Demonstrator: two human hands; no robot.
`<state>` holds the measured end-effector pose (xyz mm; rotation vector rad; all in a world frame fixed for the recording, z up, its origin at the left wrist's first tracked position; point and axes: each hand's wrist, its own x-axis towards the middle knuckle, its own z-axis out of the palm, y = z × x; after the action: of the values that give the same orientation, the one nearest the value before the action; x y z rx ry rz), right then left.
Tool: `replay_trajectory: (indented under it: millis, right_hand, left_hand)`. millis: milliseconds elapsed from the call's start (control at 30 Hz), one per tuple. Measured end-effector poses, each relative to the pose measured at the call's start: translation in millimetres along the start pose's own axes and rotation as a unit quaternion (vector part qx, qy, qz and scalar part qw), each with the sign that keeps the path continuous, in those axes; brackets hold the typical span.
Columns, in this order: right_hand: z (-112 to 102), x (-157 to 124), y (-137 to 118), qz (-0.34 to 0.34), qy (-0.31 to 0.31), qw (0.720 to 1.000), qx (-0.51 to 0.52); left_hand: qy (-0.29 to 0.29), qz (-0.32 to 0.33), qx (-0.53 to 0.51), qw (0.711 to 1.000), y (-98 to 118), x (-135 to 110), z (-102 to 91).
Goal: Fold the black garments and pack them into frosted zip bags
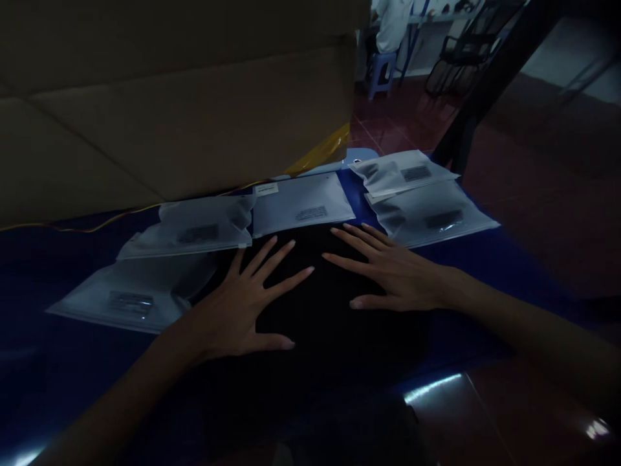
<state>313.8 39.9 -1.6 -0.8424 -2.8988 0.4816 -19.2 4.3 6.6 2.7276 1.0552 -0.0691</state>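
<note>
A black piece of cloth (310, 304), too dark to tell its exact kind, lies on the blue table surface (490, 278). My left hand (247, 298) rests flat on its left part, fingers spread. On the right part lies my right hand (388, 265), also flat with the fingers apart. Beyond the fingertips is a frosted plastic bag (303, 204) with printed text and a small white label. Two more frosted bags, an upper one (198, 223) and a lower one (130, 298), overlap beside my left hand. Another overlapping pair, one (405, 171) above the other (436, 213), sits past my right hand.
A large cardboard box (194, 123) with yellow tape (323, 152) stands behind the bags. A thin yellow wire (104, 223) runs along its base. Farther back, a person in a light shirt (392, 26) sits on a blue stool (382, 71) near a black chair (468, 48).
</note>
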Motion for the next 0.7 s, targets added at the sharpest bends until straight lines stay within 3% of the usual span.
replay_trajectory:
  millis: [167, 267, 467, 533, 600, 700]
  right_hand:
    - [-2.0, 0.2, -1.9, -0.001, 0.009, 1.000, 0.006]
    - [-5.6, 1.4, -3.2, -0.022, 0.044, 0.999, 0.001]
    - [-12.4, 3.0, -8.1, -0.168, 0.182, 0.969, 0.013]
    - [-14.7, 2.2, -9.8, -0.182, 0.157, 0.968, 0.077]
    - [-18.4, 0.9, -9.7, -0.172, 0.074, 0.970, 0.155]
    - [-27.5, -2.0, -6.7, -0.148, -0.056, 0.958, 0.238]
  left_hand:
    - [0.002, 0.005, 0.004, 1.000, 0.2, -0.4, -0.5]
    - [0.010, 0.009, 0.002, 1.000, 0.7, -0.6, -0.9]
    - [0.066, 0.071, 0.022, 0.995, 5.9, 2.2, -8.7]
    - [0.107, 0.107, 0.016, 0.988, 10.8, 1.6, -12.8]
    - [0.129, 0.138, -0.019, 0.982, 17.2, -0.4, -15.5]
    - [0.097, 0.172, -0.115, 0.973, 27.4, -4.6, -15.8]
